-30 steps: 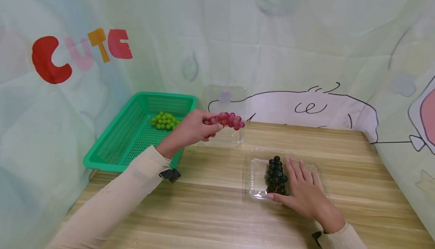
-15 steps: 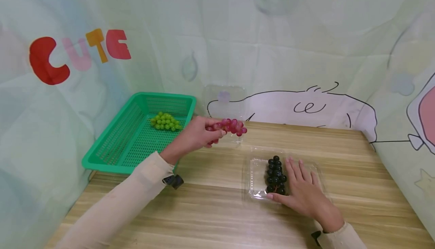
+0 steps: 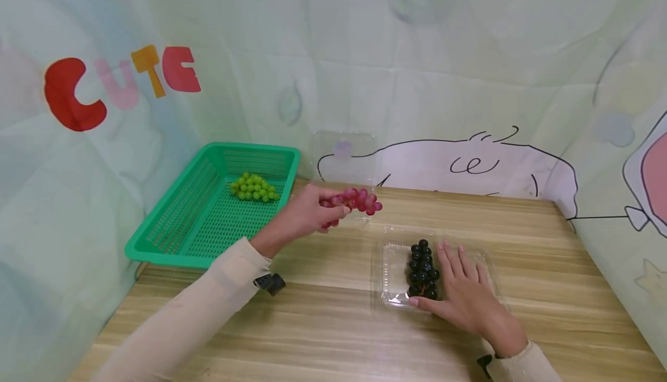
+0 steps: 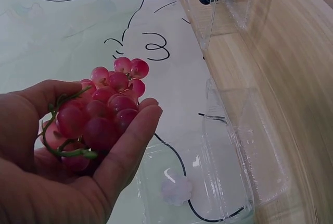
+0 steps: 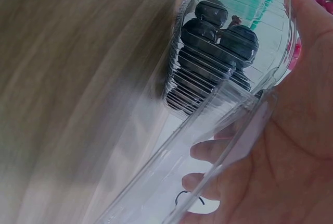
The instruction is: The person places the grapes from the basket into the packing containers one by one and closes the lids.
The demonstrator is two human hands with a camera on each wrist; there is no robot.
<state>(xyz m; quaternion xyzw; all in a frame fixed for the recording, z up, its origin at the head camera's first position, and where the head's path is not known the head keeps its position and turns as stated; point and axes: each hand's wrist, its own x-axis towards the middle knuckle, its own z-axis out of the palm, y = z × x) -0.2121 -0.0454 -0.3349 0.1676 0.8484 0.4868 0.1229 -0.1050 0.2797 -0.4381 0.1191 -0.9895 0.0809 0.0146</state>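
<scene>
Left hand point(image 3: 307, 213): grasping red grapes point(image 3: 363, 200), thumb and fingers pinching the bunch. Bunch is up in the air, above the tabletop point(image 3: 333, 330); in the head view it overlaps the far box point(image 3: 359, 168). Green stem point(image 4: 83, 153) shows on the palm side, left wrist view. Far box is clear plastic, standing open, lid up against the backdrop point(image 3: 469, 52), pale round patch on the lid.

Right hand point(image 3: 466, 298): released, not clenched on anything. Fingers extended and a bit spread, resting on the right part of the near box point(image 3: 394, 269), thumb out beside the black grapes point(image 3: 423, 272). Near box also clear plastic, open, on the tabletop; black grapes lie in its left part. Right wrist view: palm against a clear plastic edge, black grapes seen through the ribbed wall.

Green basket point(image 3: 213, 234) at the left back of the tabletop, slotted sides, with green grapes point(image 3: 253, 187) inside toward its far right. Backdrop: CUTE in coloured letters on the left, black line drawing along the back. Sleeves point(image 3: 208, 307) cream, dark strap piece at each wrist.
</scene>
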